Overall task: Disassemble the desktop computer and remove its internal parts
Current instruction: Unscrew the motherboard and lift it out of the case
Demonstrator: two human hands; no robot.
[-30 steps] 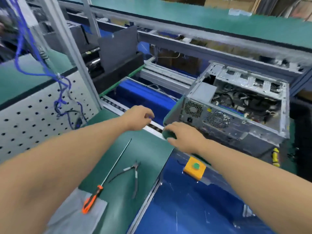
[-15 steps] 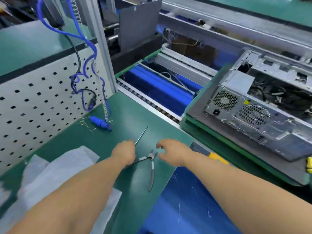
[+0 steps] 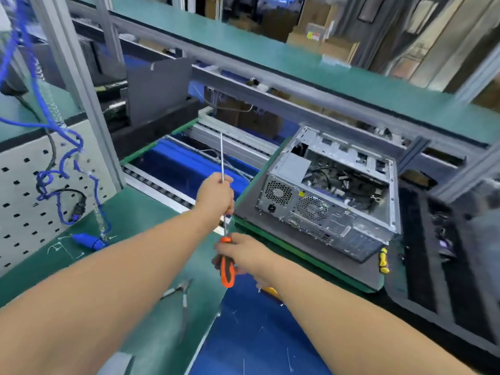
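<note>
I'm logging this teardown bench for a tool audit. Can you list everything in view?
screwdriver: 1, orange-black handle, long steel shaft, held upright above the bench
desktop computer: 1, grey, open-sided, on a dark pallet at right
pliers: 1, grey, on the green mat
coiled cable: 1, blue, hanging by the pegboard
pegboard: 1, white, left
left hand: 1, grips the shaft
right hand: 1, grips the handle

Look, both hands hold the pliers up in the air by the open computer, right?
Not the pliers: the head view shows both hands, left and right, holding the screwdriver up. The pliers lie on the green mat. The computer is open.
</note>
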